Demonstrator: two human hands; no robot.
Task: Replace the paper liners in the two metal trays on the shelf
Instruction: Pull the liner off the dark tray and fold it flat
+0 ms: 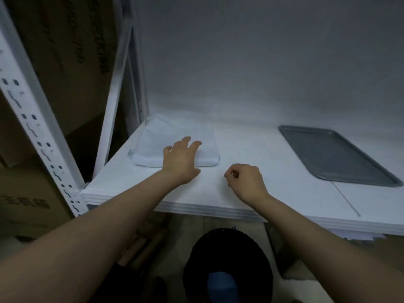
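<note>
On the left of the white shelf [262, 149] sits a tray covered by a white paper liner [150, 141], with only a sliver of metal rim showing at its left edge. My left hand [181, 160] lies on the liner's front right part with fingers spread. My right hand [244, 180] hovers just over the shelf to the right of it, fingers curled, holding nothing that I can make out. A bare grey metal tray [334, 154] lies at the right of the shelf, with no liner in it.
A white perforated shelf upright [37, 136] stands at the left, with cardboard boxes [65, 51] behind it. A white backdrop covers the wall behind the shelf. Below the shelf's front edge stands a round black bin [227, 263] with something blue inside.
</note>
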